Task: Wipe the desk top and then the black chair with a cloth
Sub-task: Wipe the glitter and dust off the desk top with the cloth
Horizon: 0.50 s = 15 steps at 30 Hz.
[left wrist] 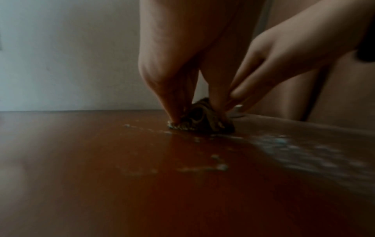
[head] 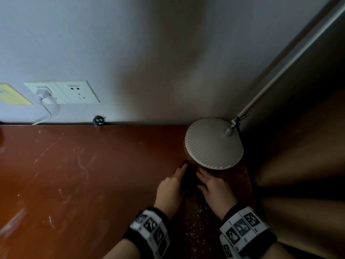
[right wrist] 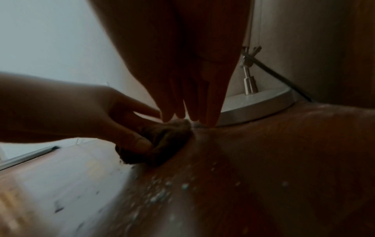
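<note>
Red-brown table [head: 78, 165] fills the lower view, butted against a grey wall [head: 130, 43]; its top is scuffed and speckled, so the desk-top wiping looks unfinished. Black chair not in view.

Lamp base [head: 214, 143], round and ribbed, sits in the right rear corner, its pole leaning up to the right. Probably parked there to keep the working area free, though it makes an edge where dirt collects.

Wall socket plate [head: 61, 92] to the left, one white plug in it; a loose black plug [head: 98, 120] lies at the wall line.

Left hand [head: 170, 187] and right hand [head: 216, 189] are side by side just in front of the lamp base. Between them, a small dark bunched cloth [right wrist: 162, 142] pressed on the table. Left thumb and fingers [right wrist: 140, 144] pinch the wad; right fingers [right wrist: 211, 104] are straight, tips down at its far edge, likely steadying it against the base rim.

Pale crumbs [head: 196, 217] are scattered nearer the person, probably the next patch.
</note>
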Available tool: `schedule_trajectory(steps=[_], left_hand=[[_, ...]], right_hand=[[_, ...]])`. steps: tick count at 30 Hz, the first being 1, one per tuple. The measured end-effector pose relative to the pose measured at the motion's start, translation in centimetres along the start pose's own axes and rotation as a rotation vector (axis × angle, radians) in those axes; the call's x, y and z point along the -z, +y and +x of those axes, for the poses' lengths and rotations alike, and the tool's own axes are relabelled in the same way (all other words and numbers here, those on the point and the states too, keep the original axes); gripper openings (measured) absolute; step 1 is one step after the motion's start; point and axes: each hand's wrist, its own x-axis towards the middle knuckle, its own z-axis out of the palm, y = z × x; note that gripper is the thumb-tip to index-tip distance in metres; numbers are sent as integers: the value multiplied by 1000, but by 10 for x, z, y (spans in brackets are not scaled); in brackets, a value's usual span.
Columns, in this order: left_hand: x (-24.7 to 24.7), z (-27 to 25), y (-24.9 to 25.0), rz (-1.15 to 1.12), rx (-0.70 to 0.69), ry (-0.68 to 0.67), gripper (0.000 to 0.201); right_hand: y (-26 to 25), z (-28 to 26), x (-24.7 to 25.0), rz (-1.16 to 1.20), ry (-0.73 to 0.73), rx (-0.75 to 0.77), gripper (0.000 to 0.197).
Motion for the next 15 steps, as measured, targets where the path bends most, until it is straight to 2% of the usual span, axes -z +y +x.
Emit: schedule_trajectory(steps=[3, 5, 6, 8, 10, 12, 15], left_hand=[[0, -23, 5, -322, 9, -74, 99], [10, -28, -2, -385, 6, -68, 94], [17, -29, -7, -350, -7, -43, 86], [28, -32, -16, -177, -2, -12, 71], [31, -35, -24, 8, 56, -81, 71], [28, -40, -29, 116, 100, -191, 74], [24, -49, -33, 123, 97, -193, 74]], right_hand=[[-7, 0, -24, -40, -58, -15, 51], [-14, 0, -38, -118, -11, -49, 49], [-18, 0, -43, -133, 33, -55, 49], [-25, 4, -48, -156, -11, -56, 51], [-29, 9, -63, -218, 19, -48, 43], [-31, 9, -62, -293, -24, 42, 45], [-15, 13, -34, -307, -130, 117, 51]])
